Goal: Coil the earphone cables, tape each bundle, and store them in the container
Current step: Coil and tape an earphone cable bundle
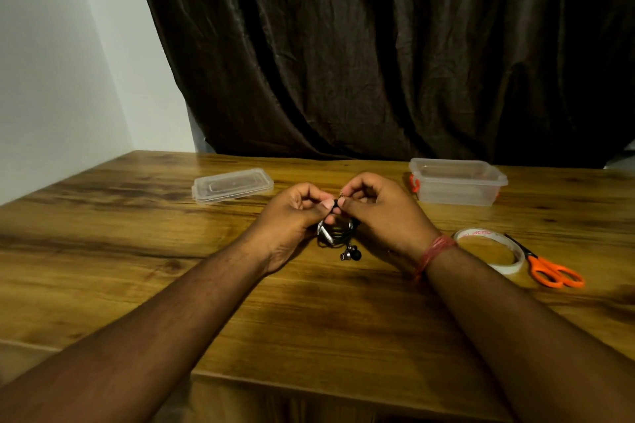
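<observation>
We held the coiled earphones (338, 233) above the table (137, 251), left hand (292, 213) and right hand (378, 213) both pinching the top; the coil hung downward, earbuds (350, 254) lowest.

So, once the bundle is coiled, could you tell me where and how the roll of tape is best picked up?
Probably grip the tape roll by its far rim, thumb in the open core and fingers on the outer wall, coming from above. It lies flat on the table, so the core faces up. The right wrist overlaps its near-left edge in this view, and the orange scissors lie against its right side.
</observation>
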Available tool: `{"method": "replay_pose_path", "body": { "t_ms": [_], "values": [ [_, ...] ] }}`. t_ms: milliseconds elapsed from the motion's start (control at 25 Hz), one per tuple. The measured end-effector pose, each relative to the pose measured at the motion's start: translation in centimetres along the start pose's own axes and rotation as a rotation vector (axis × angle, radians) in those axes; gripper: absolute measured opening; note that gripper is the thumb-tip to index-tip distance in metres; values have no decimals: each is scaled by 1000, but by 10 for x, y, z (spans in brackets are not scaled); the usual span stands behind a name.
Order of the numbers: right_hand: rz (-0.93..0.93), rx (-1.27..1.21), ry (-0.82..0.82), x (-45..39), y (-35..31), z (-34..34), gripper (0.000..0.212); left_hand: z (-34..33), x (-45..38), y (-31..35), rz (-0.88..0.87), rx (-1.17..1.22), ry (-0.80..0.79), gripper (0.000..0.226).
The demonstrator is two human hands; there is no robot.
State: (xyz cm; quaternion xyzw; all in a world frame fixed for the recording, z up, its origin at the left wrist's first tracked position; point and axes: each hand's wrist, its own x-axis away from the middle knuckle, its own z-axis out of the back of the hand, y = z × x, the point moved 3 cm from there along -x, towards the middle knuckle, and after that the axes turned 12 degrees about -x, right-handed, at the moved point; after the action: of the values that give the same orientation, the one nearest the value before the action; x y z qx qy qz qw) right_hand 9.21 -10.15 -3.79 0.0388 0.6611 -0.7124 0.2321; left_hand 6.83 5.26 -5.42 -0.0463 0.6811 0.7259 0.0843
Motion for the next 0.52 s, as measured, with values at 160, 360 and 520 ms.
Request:
{"method": "replay_pose_path", "body": {
  "t_ms": [160, 360, 520],
  "values": [
    [114, 190, -73, 2, -6, 3, 12, -2, 1, 0, -7, -62, -1, 13],
    [145, 175, 45, 3, -4, 3, 9, -3, 4, 6, -20, 62, -15, 10],
    [143, 134, 90, 2, -5, 2, 9, -3, 4, 8, -25, 68, -7, 18]
  ]
}}
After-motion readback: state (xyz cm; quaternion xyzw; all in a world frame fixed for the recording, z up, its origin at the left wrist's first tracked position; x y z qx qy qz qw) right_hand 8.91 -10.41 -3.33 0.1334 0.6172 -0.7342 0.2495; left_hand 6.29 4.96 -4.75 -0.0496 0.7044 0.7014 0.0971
